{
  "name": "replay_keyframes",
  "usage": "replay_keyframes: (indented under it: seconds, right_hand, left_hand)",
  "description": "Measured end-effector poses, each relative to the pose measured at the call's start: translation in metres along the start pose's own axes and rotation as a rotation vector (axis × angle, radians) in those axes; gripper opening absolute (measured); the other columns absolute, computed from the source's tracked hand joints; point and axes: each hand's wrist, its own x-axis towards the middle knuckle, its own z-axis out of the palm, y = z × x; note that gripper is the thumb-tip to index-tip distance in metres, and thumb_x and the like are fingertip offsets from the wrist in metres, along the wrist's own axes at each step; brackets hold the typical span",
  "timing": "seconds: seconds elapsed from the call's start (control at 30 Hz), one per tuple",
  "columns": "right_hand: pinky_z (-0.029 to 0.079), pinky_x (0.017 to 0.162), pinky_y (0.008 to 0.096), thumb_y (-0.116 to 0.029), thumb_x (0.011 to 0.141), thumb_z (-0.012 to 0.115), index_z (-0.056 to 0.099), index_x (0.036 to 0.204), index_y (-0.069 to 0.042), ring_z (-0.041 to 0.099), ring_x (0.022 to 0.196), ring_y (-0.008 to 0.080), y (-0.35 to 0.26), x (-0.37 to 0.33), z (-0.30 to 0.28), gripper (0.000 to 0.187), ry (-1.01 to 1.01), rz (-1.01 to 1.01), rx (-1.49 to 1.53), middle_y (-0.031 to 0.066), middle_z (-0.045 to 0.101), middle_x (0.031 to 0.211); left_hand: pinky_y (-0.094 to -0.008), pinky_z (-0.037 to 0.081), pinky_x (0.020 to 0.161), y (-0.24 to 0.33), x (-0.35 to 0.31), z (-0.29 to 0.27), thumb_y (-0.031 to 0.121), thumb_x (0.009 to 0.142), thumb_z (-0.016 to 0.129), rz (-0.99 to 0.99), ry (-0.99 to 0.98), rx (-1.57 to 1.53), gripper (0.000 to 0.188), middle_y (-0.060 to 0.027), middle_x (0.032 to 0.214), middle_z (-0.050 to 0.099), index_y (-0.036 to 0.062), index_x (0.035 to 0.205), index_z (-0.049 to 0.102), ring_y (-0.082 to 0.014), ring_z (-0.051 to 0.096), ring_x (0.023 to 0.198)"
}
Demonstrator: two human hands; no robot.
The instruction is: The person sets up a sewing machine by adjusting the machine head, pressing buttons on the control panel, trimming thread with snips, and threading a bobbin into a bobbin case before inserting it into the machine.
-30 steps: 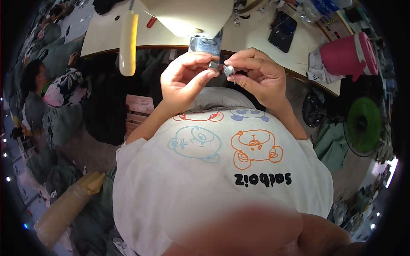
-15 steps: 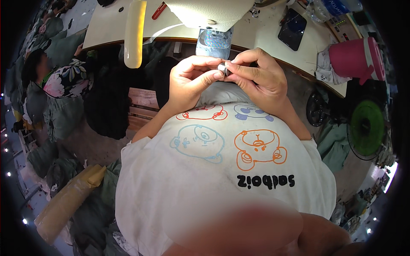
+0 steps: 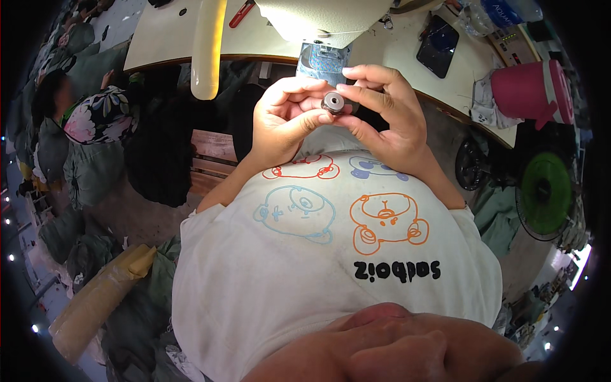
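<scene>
Between two hands [image 3: 344,111], one small metal bobbin [image 3: 332,102].

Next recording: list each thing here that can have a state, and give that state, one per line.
left hand: closed on the bobbin
right hand: pinching the bobbin
bobbin: held between both hands, hole facing the camera
phone: lying flat, screen dark
pink jug: on its side
green fan: spinning or not, cannot tell

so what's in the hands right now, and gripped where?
A small round metal bobbin, pinched between both hands: left hand fingertips on its left rim, right hand thumb and fingers on its right side. Its round face with the centre hole shows.
</scene>
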Motion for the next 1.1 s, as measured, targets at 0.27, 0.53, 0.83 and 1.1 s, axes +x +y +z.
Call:
replay_keyframes:
  seconds: [0.27,0.53,0.83,1.1]
  right_hand:
    - [0.056,0.081,0.0301,-0.007,0.079,0.088,0.074,0.122,-0.003,0.065,0.096,0.0202,0.007,-0.003,0.002,0.045,-0.034,0.013,0.105,0.0129,0.066,0.124]
    - [0.058,0.081,0.0295,-0.007,0.08,0.087,0.074,0.123,-0.002,0.068,0.096,0.0184,0.007,-0.004,-0.001,0.045,-0.051,0.016,0.098,0.0113,0.069,0.118]
    - [0.062,0.086,0.0288,0.005,0.096,0.071,0.07,0.125,0.003,0.07,0.106,0.0183,0.01,-0.016,0.0,0.03,-0.076,0.56,0.843,0.0135,0.061,0.132]
    - [0.064,0.095,0.0367,0.006,0.097,0.068,0.062,0.12,0.001,0.069,0.111,0.0242,0.013,-0.019,0.009,0.024,-0.016,0.472,1.069,0.0186,0.06,0.134]
  left_hand:
    - [-0.0354,0.059,0.095,0.009,0.0,0.007,-0.003,0.096,0.071,-0.081,-0.026,-0.044,0.047,-0.0207,0.122,0.07,-0.0044,0.139,0.05,-0.0252,0.071,0.115]
    - [-0.032,0.06,0.092,0.011,0.001,-0.003,-0.009,0.099,0.063,0.164,-0.201,0.392,0.016,-0.0181,0.116,0.071,-0.0033,0.114,0.06,-0.02,0.07,0.11]
    - [-0.0313,0.059,0.085,0.025,0.019,0.002,-0.008,0.097,0.066,0.394,-0.347,0.846,0.012,-0.0236,0.121,0.072,-0.0011,0.106,0.066,-0.0182,0.072,0.094]
    - [-0.035,0.052,0.087,0.023,0.019,0.007,-0.01,0.072,0.078,0.51,-0.272,1.005,0.032,-0.0138,0.133,0.06,0.0074,0.099,0.075,-0.0254,0.056,0.111]
